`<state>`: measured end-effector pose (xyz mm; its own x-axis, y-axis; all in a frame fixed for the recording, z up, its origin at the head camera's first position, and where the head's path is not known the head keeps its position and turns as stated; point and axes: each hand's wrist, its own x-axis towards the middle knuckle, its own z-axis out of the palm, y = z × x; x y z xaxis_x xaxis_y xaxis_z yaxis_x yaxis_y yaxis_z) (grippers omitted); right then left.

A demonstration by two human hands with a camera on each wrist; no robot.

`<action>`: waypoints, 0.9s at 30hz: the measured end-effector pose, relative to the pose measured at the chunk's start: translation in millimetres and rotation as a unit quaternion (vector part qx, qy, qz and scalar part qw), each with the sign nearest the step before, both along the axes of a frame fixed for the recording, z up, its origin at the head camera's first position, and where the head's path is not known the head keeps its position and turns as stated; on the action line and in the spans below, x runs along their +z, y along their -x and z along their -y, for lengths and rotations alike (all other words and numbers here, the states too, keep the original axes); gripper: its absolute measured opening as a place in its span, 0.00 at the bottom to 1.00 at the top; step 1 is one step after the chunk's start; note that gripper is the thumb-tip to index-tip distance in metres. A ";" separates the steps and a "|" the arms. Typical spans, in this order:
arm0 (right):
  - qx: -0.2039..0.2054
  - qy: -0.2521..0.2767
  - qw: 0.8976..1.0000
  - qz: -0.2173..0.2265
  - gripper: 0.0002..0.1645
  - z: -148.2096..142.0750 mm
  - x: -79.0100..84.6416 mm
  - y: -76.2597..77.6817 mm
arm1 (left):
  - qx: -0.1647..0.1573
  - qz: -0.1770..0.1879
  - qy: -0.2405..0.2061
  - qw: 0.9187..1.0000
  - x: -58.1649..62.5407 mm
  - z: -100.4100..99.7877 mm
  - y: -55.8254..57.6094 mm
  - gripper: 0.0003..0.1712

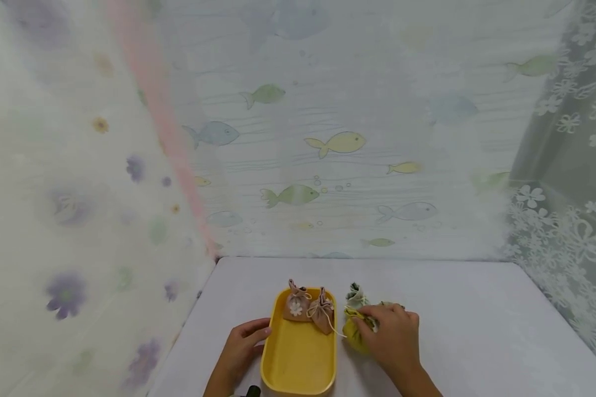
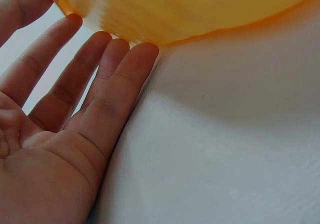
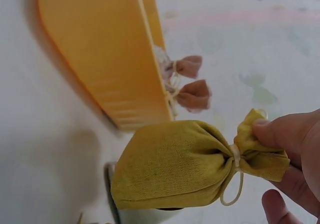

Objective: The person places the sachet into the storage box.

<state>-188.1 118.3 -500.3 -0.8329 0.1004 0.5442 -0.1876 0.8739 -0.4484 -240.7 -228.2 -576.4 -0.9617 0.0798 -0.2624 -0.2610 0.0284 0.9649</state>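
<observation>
Two brown pouches in yellow tray. Right hand pinches one mustard pouch; left hand, fingers apart, touches tray.

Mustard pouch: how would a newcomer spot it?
Find the yellow tray on the white table. Right of it, the right hand pinches the mustard pouch by its neck. Its strong colour differs from the pinkish pouches in the tray and the pale pouch beyond.

in the right fingers, a matt woven-cloth pouch; at the left fingertips, a smooth plastic tray.
</observation>
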 end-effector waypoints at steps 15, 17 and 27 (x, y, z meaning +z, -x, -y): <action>0.043 0.036 0.997 -0.045 0.14 6.3 21.0 -1.4 | 0.001 -0.006 0.009 1.000 -0.8 -2.5 1.4 0.33; 0.049 0.042 0.997 -0.043 0.14 7.6 23.5 -1.4 | 0.002 -0.006 0.008 1.000 -1.0 -2.1 1.4 0.33; 0.084 0.069 0.994 -0.027 0.11 15.8 36.8 1.6 | 0.002 -0.010 -0.001 1.000 -1.3 -1.9 1.3 0.31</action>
